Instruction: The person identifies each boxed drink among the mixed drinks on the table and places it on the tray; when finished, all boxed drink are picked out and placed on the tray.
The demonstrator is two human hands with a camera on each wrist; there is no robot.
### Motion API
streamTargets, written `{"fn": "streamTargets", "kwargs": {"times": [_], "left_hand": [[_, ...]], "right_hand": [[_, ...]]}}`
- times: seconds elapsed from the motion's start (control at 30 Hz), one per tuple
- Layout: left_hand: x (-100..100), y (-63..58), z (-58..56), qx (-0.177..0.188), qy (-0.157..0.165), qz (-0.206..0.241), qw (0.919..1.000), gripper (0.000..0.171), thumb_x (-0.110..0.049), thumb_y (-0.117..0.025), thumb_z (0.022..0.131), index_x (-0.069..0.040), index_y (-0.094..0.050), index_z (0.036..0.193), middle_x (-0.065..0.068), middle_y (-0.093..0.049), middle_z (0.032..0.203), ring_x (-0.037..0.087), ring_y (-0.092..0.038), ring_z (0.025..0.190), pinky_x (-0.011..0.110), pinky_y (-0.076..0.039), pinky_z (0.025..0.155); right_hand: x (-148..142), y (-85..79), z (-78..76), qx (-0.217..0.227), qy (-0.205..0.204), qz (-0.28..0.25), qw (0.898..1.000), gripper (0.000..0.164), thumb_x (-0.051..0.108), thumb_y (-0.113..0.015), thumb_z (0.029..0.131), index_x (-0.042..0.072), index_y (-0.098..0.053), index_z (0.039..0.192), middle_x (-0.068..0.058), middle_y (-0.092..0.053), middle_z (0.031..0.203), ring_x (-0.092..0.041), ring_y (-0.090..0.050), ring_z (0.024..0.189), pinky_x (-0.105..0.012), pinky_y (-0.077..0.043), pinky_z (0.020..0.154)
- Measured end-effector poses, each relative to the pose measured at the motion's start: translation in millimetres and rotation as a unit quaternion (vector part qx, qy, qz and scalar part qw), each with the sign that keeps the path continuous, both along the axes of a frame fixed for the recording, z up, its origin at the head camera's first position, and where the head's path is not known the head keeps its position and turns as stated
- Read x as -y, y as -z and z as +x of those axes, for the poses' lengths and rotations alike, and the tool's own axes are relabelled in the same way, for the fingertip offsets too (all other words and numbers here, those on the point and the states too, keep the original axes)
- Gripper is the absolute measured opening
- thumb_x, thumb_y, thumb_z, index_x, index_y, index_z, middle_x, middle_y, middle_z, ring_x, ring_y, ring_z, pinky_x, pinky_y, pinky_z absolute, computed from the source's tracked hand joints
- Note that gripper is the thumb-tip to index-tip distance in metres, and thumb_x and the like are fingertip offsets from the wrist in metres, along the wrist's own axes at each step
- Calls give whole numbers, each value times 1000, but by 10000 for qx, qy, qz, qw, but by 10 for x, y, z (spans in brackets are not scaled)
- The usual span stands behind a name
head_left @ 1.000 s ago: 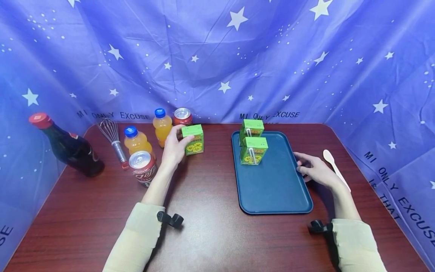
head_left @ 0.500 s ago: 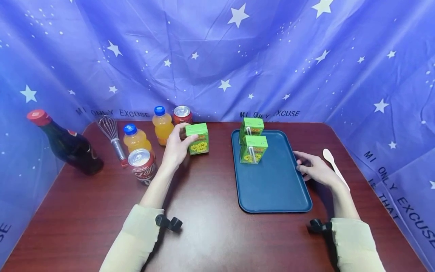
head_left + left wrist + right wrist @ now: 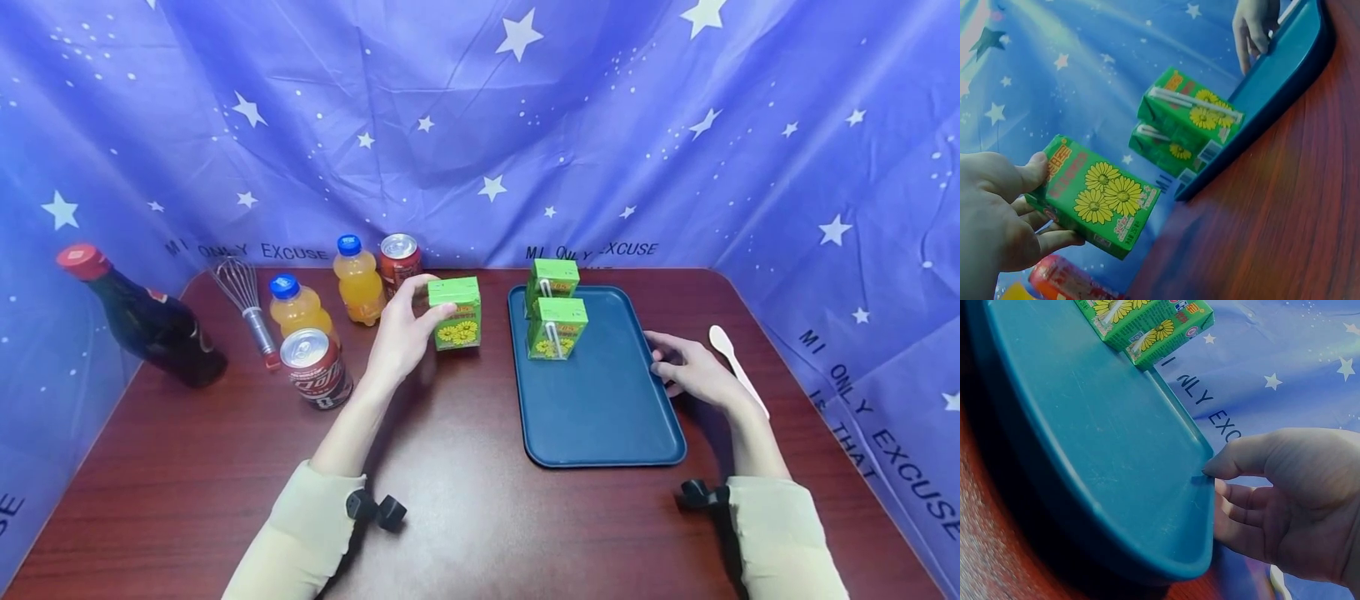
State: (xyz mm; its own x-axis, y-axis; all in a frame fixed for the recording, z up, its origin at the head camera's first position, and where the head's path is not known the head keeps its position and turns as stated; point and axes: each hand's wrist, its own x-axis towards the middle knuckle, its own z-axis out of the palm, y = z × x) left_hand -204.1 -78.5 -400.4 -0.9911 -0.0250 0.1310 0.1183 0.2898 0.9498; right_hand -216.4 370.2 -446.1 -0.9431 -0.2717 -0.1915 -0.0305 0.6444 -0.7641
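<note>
My left hand grips a green drink carton with yellow flowers, thumb on its front face and fingers behind. In the left wrist view this carton tilts in the hand. Two like cartons with white straws, a front one and a rear one, stand at the far left of a dark blue tray. At the tray's right edge, my right hand pinches the rim. The right wrist view shows the thumb over the rim, with the other fingers partly hidden below it.
Left on the table are two cola cans, two orange juice bottles, a whisk and a dark bottle with a red cap. A white spoon lies beyond the right hand. A starry cloth hangs behind.
My left hand has carried the green carton rightward, away from the rear can and toward the tray. The right hand and the tray have stayed in place.
</note>
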Motion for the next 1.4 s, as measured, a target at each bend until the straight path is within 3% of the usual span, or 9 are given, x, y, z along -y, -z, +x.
{"fn": "streamTargets", "kwargs": {"times": [0.23,0.6,1.07,1.4], "left_hand": [[-80,-57,71,-45,166,-275,9995,44,-25,-76,95,-12,-58,133,11,-66,123,25,-59,116,44,-46,106],[-179,-41,118,-170,315,-497,9981,45,-27,-78,93,-12,-60,131,9,-66,123,24,-59,118,46,-45,106],[-473,4,214,-270,750,-507,9955,43,-30,-82,88,-15,-65,125,4,-72,115,19,-66,113,45,-51,105],[-658,28,257,-85,956,-290,9950,45,-28,-84,86,-14,-66,125,5,-73,112,20,-69,106,39,-56,98]], "right_hand": [[14,-34,-2,49,-26,-73,10000,62,0,-53,98,-4,-34,157,-21,-52,112,-6,-63,80,-38,-63,62],[16,-13,-14,13,-10,-50,10000,63,-2,-54,97,-5,-34,156,-21,-52,112,-5,-63,80,-37,-62,61],[13,-39,11,-3,-16,94,10000,62,1,-52,98,-4,-33,157,-19,-50,111,-6,-63,81,-37,-63,63],[25,-49,18,1,-26,102,9999,63,1,-53,98,-5,-33,157,-19,-51,111,-6,-62,80,-36,-63,63]]}}
